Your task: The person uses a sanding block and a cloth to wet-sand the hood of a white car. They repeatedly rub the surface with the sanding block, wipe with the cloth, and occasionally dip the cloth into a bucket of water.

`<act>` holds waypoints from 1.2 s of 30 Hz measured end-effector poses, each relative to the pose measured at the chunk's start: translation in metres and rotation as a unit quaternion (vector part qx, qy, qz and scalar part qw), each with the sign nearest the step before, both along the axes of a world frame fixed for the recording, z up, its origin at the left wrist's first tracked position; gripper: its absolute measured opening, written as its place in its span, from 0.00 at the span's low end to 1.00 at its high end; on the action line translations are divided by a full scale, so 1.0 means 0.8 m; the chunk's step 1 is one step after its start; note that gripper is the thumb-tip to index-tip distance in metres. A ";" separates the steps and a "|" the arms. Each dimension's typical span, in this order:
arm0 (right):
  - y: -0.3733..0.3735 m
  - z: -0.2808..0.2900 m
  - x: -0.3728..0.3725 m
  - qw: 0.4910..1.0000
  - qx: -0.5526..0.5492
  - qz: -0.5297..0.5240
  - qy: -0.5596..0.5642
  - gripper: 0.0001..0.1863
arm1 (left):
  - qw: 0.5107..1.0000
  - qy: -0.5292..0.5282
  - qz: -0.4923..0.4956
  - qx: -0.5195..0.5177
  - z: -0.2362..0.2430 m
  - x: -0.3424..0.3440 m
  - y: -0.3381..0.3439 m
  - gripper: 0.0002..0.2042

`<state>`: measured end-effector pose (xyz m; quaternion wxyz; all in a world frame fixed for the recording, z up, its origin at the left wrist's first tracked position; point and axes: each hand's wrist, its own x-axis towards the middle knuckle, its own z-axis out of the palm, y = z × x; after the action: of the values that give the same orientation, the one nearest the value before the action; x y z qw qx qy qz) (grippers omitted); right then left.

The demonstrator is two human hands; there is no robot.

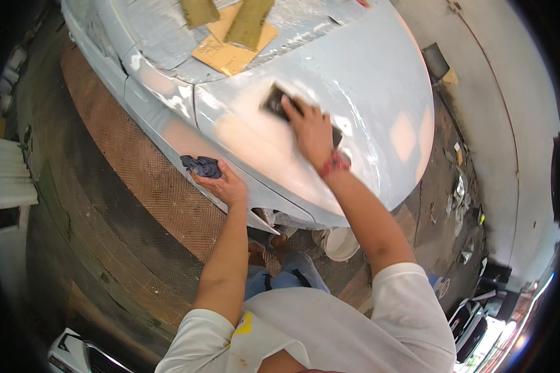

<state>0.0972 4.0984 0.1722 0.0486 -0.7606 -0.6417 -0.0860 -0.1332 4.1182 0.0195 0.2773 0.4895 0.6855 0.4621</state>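
My right hand, a red band at its wrist, is closed on a long dark sanding block. The block lies against the hood of a car in pale grey primer, over a whitish, pinkish patch. My left hand is beside the fender edge, its fingers wrapped round a crumpled dark blue-grey cloth. Part of the cloth is hidden in the palm.
Brown sandpaper strips rest on a piece of cardboard over the covered windshield area. A white bucket stands on the floor by my feet. Along the right wall lies scattered litter. A patterned mat runs on the left.
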 end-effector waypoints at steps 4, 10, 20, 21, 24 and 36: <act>-0.165 -0.019 -0.002 0.998 -0.012 -0.006 0.062 0.40 | 0.999 -0.026 -0.011 -0.014 -0.001 -0.004 -0.006 0.45; -0.013 0.009 0.089 0.996 0.069 -0.037 0.037 0.38 | 0.997 0.014 -0.046 -0.057 0.002 -0.021 0.005 0.41; -0.246 -0.024 0.093 0.986 0.004 0.057 0.153 0.46 | 0.978 -0.008 -0.057 -0.199 0.114 -0.070 -0.110 0.49; -0.270 -0.022 0.104 0.988 0.002 0.052 0.146 0.45 | 0.980 -0.027 -0.067 -0.183 0.115 -0.067 -0.126 0.51; -0.315 -0.013 0.114 0.993 -0.009 0.013 0.121 0.38 | 0.976 -0.063 -0.138 -0.157 0.147 -0.021 -0.164 0.53; -0.466 -0.023 0.188 0.225 0.484 -0.108 0.839 0.32 | 0.666 0.311 -0.678 0.023 0.294 0.171 -0.146 0.40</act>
<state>0.2476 3.7252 0.1537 0.9080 -0.2892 0.0201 0.3025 0.0039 4.0016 0.2543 0.2737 0.9406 0.2001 -0.0166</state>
